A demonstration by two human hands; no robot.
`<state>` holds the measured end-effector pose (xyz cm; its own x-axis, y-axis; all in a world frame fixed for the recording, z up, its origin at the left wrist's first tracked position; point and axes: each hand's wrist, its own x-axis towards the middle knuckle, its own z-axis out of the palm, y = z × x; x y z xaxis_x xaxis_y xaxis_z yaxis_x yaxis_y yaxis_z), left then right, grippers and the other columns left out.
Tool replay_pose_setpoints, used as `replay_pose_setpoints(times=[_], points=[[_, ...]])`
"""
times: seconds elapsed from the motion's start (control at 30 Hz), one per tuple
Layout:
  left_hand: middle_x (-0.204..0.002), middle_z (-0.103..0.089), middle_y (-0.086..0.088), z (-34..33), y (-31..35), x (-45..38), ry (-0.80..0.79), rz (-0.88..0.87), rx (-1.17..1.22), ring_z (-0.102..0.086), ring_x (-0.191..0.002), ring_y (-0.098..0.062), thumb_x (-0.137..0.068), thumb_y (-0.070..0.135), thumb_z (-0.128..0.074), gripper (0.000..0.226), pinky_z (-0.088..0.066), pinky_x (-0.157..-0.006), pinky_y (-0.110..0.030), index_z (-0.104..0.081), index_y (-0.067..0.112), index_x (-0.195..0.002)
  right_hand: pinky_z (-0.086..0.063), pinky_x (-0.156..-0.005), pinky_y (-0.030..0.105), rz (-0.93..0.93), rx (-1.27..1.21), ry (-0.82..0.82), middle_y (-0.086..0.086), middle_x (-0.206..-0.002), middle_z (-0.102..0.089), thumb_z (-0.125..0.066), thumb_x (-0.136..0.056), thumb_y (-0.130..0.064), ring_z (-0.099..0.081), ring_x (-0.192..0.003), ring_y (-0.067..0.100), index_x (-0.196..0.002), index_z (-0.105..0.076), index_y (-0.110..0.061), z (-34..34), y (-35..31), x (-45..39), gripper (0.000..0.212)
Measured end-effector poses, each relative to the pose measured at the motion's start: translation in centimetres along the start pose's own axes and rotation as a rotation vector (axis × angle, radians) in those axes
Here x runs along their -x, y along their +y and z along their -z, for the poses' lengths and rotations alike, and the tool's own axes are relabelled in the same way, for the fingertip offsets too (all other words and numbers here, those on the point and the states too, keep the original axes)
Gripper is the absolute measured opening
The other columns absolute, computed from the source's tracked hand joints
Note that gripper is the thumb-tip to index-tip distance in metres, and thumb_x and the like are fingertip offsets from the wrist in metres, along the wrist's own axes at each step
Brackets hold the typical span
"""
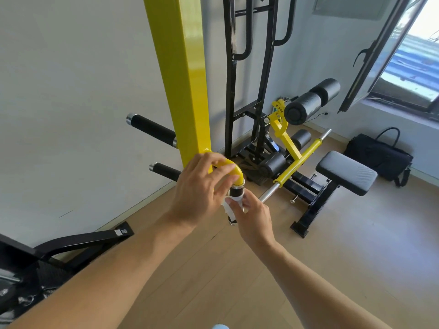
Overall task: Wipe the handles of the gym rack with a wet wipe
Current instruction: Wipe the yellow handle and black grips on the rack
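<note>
Handle [236,193]: black grip hanging from a yellow bend just right of the yellow post [183,79], at its foot.

Right hand [253,216]: fingers curling round the handle below the bend, pinching the wipe [234,205] against the grip, probably so rubbing covers every side.

Left hand [202,184]: fingers loosely spread, resting over the bend beside the post, likely steadying the bar while the other is wiping.

Pegs [152,127]: two black ones sticking out left of the post, not being touched.

Bench [346,172], bag [380,155]: sitting well right of the post.

Writing: a white sticker [120,232] on the black foot, lower left of the post, is showing print too small to read.
</note>
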<state>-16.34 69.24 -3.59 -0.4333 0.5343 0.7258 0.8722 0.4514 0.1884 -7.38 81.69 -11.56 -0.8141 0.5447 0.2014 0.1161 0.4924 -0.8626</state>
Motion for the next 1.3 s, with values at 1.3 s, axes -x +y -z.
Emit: replay_pose_setpoints(times=[1.3], points=[[-0.151,-0.051,0.000,0.8,-0.9,-1.9,-0.347,0.050,0.276,-0.032,-0.148,-0.007,-0.105,0.024,-0.048,0.040,-0.019,-0.126,-0.030,-0.055,0.014,-0.143,-0.051,-0.084,0.033,0.011,0.119,0.217,-0.013,-0.109,-0.073,-0.073,-0.085,-0.042,-0.066,-0.101,0.012,-0.127,-0.062,-0.037,0.1,-0.9,-1.8,0.045]])
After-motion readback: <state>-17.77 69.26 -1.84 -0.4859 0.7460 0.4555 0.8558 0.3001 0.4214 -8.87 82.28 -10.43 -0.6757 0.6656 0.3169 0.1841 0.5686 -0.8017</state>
